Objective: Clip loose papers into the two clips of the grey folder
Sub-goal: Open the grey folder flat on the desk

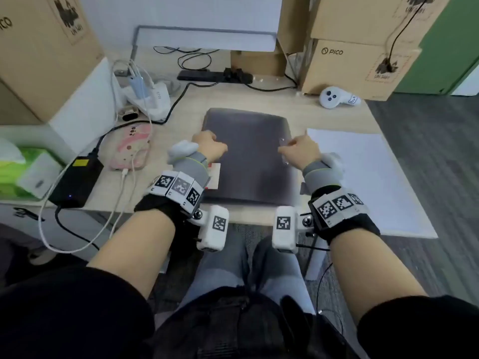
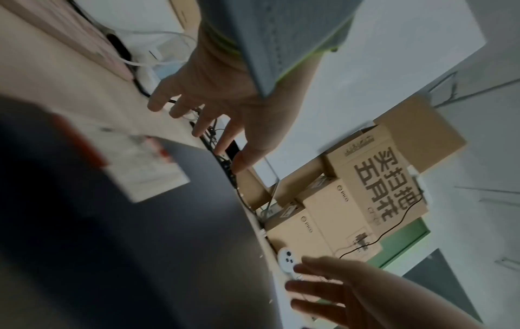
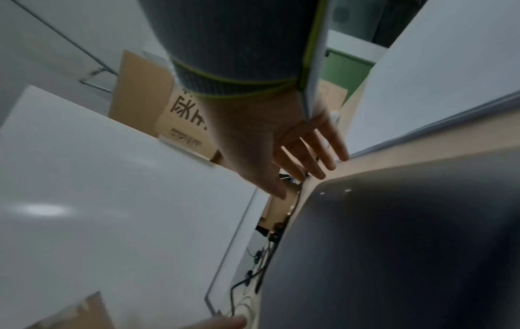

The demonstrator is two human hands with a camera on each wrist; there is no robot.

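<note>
The grey folder (image 1: 248, 154) lies closed on the wooden table, with a red and white label (image 1: 214, 177) on its left side. My left hand (image 1: 210, 141) is at the folder's left edge; the left wrist view shows its fingers (image 2: 197, 124) spread and straight, holding nothing. My right hand (image 1: 290, 146) is at the right edge beside two small metal rivets (image 1: 282, 139), fingers (image 3: 323, 153) extended and empty. A stack of loose white papers (image 1: 370, 177) lies flat to the right of the folder (image 3: 394, 233). The clips are hidden inside.
A phone in a pink case (image 1: 129, 149) and a black power adapter (image 1: 77, 180) with cables lie left of the folder. A white controller (image 1: 334, 97) and cardboard boxes (image 1: 357, 66) stand behind. The paper stack overhangs the table's right end.
</note>
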